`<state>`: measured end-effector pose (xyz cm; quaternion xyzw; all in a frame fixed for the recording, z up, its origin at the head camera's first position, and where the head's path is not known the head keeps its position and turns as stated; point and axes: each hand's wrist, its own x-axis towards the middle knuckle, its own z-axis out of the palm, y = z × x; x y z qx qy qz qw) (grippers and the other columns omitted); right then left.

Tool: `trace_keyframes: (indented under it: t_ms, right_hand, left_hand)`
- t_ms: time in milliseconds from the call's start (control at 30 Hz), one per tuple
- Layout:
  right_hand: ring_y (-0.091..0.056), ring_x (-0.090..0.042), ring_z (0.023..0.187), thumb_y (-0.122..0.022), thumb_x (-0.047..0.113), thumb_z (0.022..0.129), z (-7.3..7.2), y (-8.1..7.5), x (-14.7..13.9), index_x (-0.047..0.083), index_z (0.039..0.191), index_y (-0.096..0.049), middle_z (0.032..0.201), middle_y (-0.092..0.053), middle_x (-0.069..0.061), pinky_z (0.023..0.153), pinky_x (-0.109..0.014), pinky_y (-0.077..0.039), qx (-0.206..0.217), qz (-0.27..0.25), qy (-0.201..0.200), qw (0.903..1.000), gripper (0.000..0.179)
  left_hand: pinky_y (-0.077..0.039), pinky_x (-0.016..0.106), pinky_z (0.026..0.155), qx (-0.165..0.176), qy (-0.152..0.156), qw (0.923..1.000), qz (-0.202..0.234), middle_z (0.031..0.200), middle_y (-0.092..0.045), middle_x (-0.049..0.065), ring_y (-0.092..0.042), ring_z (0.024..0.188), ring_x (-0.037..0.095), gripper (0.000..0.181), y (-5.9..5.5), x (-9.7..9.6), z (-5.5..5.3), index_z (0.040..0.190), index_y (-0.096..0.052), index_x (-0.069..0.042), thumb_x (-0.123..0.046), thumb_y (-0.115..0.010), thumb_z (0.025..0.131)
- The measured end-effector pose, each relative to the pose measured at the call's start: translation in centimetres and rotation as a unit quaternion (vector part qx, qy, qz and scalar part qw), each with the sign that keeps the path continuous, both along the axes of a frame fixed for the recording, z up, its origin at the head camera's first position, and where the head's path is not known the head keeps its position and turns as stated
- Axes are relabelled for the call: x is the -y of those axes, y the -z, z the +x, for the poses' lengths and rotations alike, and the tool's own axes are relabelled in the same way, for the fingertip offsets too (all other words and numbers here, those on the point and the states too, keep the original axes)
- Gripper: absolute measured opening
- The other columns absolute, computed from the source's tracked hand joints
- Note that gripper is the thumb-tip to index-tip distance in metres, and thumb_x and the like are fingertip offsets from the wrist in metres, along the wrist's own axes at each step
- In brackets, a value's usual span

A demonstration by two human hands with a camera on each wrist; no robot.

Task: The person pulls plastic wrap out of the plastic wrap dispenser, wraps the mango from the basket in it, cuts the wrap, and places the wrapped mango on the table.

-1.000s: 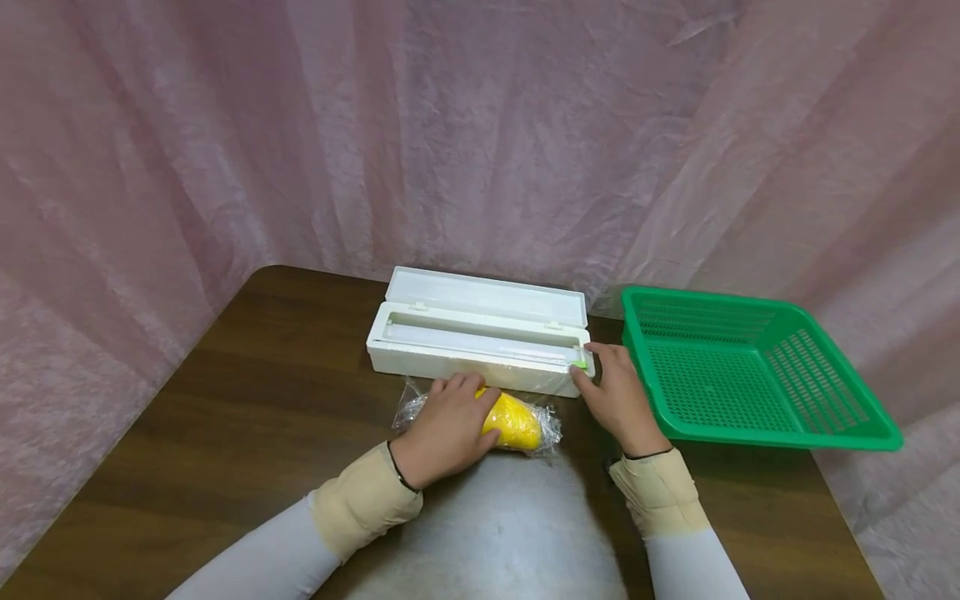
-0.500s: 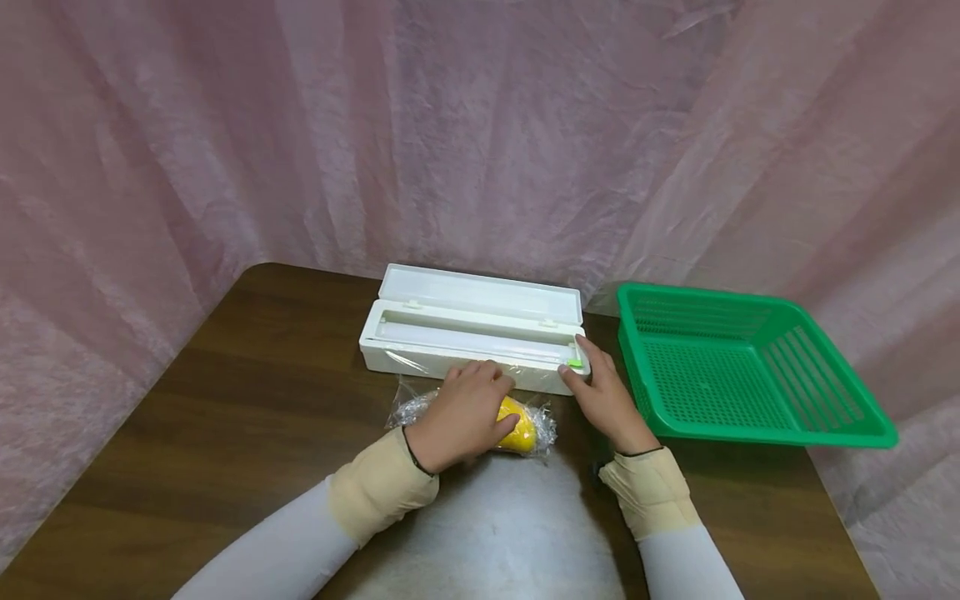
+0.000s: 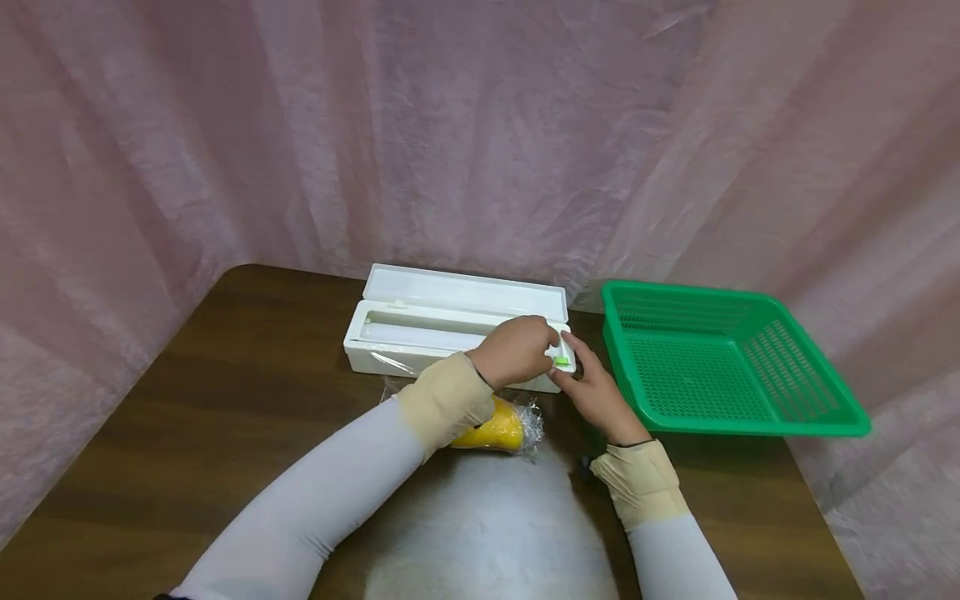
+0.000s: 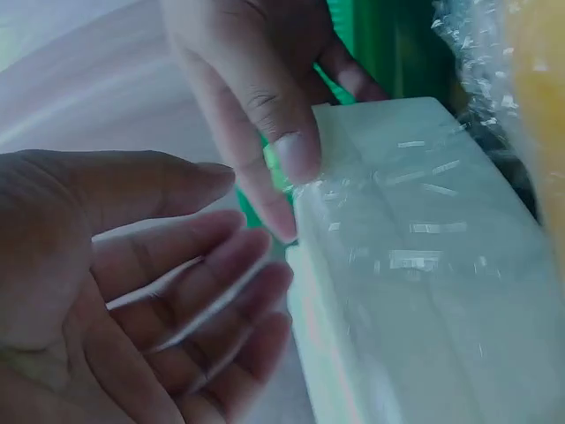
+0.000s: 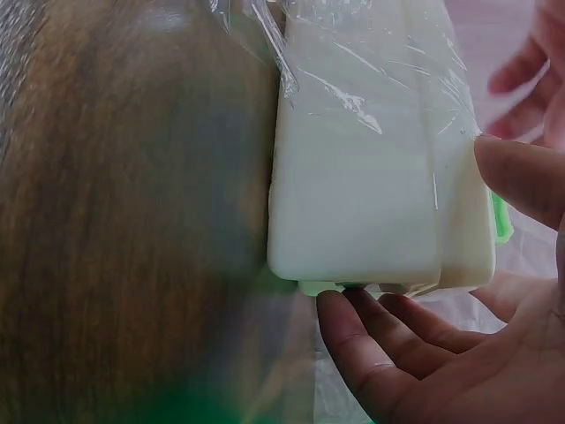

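A white cling film dispenser (image 3: pixel 367 360) stands on the table, its lid (image 3: pixel 465 287) raised and a film roll (image 3: pixel 420 335) inside. My right hand (image 3: pixel 596 396) holds its right end, thumb on the top edge and fingers against the end face (image 5: pixel 353 287). Beside that thumb is a green slide cutter (image 3: pixel 561 361). My left hand (image 3: pixel 517 350) hovers over the box near the cutter; in the left wrist view its loosely bent fingers (image 4: pixel 203 283) hold nothing. Clear film drapes down the front wall (image 5: pixel 353 177) to a yellow film-wrapped item (image 3: pixel 491 429), partly hidden by my left forearm.
A green plastic basket (image 3: pixel 615 350) stands just right of the dispenser. Behind the brown wooden table (image 3: pixel 247 375) hangs a pink curtain (image 3: pixel 465 142).
My left hand has let go of the yellow wrapped item and moved up and right to the dispenser's right end. My right hand keeps its hold there.
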<state>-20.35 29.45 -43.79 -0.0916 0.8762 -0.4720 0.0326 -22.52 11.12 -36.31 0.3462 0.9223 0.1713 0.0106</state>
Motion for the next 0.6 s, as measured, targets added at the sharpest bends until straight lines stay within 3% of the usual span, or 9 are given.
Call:
trace_keyframes:
  t_ms: [200,400,500,600]
  right_hand:
    - [-0.028,-0.035,0.152,-0.061,0.023,0.102,-0.4,0.3,0.3,0.016,0.161,-0.024,0.167,-0.023,-0.014,0.115,-0.055,-0.038,0.002,-0.01,-0.008,0.9999,0.07]
    - [-0.027,-0.038,0.152,-0.061,0.025,0.102,-0.5,0.1,0.4,0.014,0.162,-0.024,0.168,-0.021,-0.014,0.115,-0.057,-0.037,0.011,-0.006,-0.023,0.9996,0.072]
    - [-0.026,-0.038,0.153,-0.061,0.029,0.102,-0.6,-0.2,0.4,0.015,0.161,-0.026,0.168,-0.022,-0.012,0.115,-0.056,-0.038,0.009,0.002,-0.028,0.9996,0.07]
    - [-0.027,-0.036,0.152,-0.061,0.032,0.101,-0.6,-0.3,0.4,0.018,0.161,-0.028,0.167,-0.025,-0.01,0.115,-0.056,-0.038,0.005,-0.004,-0.033,0.9994,0.07]
  left_hand:
    - [-0.052,0.027,0.091,0.041,0.006,0.9991,0.007,0.125,-0.072,0.004,-0.068,0.106,0.021,0.038,0.2,-1.3,-1.3,0.127,-0.071,-0.009,-0.002,-0.048,0.097]
    - [-0.051,0.027,0.091,0.081,-0.009,0.9966,0.014,0.129,-0.071,0.003,-0.067,0.105,0.018,0.037,-0.2,-1.1,-1.7,0.127,-0.071,-0.01,-0.006,-0.045,0.101]
    - [-0.051,0.027,0.09,0.082,-0.01,0.9964,0.02,0.127,-0.072,0.002,-0.067,0.102,0.016,0.034,-0.2,-0.9,-1.9,0.125,-0.072,-0.013,-0.009,-0.049,0.101]
    - [-0.049,0.025,0.083,0.078,-0.008,0.9967,0.02,0.118,-0.075,0.001,-0.064,0.089,0.013,0.032,0.0,-0.9,-2.2,0.12,-0.075,-0.014,-0.009,-0.054,0.098]
